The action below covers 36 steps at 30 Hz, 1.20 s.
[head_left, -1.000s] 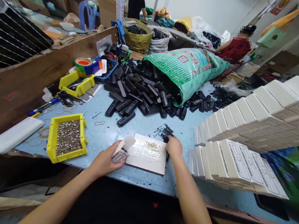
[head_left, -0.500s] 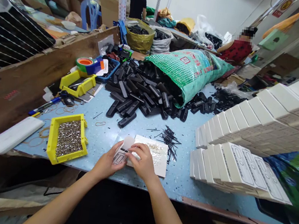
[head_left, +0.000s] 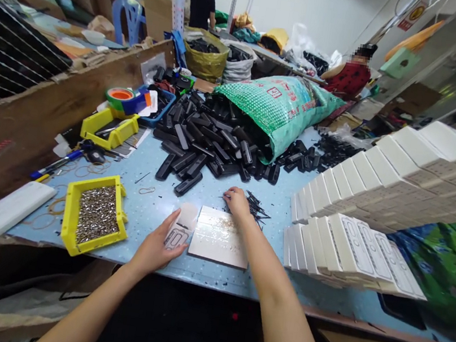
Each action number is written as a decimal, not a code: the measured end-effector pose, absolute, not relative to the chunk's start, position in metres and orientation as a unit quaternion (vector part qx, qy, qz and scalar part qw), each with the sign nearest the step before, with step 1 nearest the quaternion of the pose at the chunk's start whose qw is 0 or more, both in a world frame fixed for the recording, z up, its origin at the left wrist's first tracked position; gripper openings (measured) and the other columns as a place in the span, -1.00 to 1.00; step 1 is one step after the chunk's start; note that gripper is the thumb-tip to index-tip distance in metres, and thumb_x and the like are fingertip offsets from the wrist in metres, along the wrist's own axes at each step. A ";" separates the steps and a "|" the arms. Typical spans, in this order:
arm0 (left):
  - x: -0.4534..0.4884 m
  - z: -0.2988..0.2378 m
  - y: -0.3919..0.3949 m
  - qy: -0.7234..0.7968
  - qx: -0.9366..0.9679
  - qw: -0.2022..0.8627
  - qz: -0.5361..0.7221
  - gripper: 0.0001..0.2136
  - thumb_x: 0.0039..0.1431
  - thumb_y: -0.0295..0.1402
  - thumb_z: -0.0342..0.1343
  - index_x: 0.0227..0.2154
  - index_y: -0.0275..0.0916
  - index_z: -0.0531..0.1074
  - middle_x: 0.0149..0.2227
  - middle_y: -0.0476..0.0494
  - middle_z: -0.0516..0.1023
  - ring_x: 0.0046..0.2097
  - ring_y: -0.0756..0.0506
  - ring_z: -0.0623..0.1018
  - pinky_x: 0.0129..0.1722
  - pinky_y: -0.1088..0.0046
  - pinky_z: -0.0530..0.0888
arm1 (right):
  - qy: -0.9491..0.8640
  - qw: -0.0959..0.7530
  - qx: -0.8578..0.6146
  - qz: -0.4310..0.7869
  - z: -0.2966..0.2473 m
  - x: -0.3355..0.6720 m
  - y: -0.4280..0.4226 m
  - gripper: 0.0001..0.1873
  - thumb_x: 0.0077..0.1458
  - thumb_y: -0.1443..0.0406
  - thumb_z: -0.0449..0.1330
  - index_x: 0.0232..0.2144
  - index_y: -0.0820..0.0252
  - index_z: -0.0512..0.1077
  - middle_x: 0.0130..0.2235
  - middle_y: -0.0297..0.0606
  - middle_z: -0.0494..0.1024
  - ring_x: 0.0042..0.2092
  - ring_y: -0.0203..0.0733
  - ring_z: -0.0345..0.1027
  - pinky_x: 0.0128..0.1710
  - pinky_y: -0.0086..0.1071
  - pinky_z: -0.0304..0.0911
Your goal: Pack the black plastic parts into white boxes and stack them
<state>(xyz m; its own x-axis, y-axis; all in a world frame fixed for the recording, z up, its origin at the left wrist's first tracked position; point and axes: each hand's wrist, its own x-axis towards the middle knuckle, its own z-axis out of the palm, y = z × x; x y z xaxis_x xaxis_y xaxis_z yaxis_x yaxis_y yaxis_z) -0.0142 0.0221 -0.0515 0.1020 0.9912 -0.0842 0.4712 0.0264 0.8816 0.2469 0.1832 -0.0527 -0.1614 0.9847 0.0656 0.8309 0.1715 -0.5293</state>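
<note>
My left hand [head_left: 155,247] grips a small white open-flapped packet [head_left: 179,232] near the front edge of the blue table [head_left: 154,208]. My right hand [head_left: 237,202] reaches forward past a white flat tile [head_left: 217,244] with small shiny bits on it. Its fingers are curled down on a loose pile of thin black pins [head_left: 257,208]. I cannot see what the fingertips hold.
A yellow tray of small metal screws [head_left: 95,214] sits left of my left hand. A heap of black plastic casings [head_left: 210,145] spills from a green sack [head_left: 280,110]. Rows of white boxes [head_left: 359,213] stand at the right. A wooden board [head_left: 61,112] borders the left. Other people work at the back.
My right hand left the packet and moved forward and to the right to the black pins. My left hand stayed on the packet. The view shifted slightly.
</note>
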 end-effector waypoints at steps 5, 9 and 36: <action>-0.008 -0.057 0.017 0.584 0.637 0.385 0.323 -0.24 0.01 -0.23 0.21 0.27 -0.12 0.02 0.24 -0.24 0.27 0.16 -0.27 0.39 0.14 0.22 0.34 | -0.737 0.244 -0.598 0.201 -0.051 0.231 0.161 -0.80 0.18 0.40 0.04 -0.23 0.29 0.45 -0.20 -0.11 0.48 -0.13 -0.15 0.35 -0.03 -0.26 0.25; -0.004 -0.062 0.015 0.550 0.684 0.375 0.299 -0.28 0.05 -0.27 0.17 0.27 -0.10 0.01 0.26 -0.21 0.24 0.21 -0.24 0.34 0.15 0.24 0.32 | -0.639 0.443 -0.539 0.324 -0.037 0.206 0.095 -0.67 0.24 0.26 -0.01 0.04 0.16 0.27 -0.26 -0.25 0.48 -0.31 -0.24 0.40 -0.27 -0.32 0.37; 0.017 -0.053 0.024 0.580 0.619 0.442 0.291 -0.11 0.02 -0.21 0.12 0.31 -0.26 -0.28 -0.26 -0.15 0.57 -0.38 -0.15 0.58 -0.35 0.35 0.46 | -0.739 0.447 -0.367 0.345 -0.043 0.169 0.036 -0.52 0.16 0.03 0.10 0.04 0.11 0.43 0.20 -0.17 0.32 0.24 -0.07 0.14 0.23 -0.12 0.06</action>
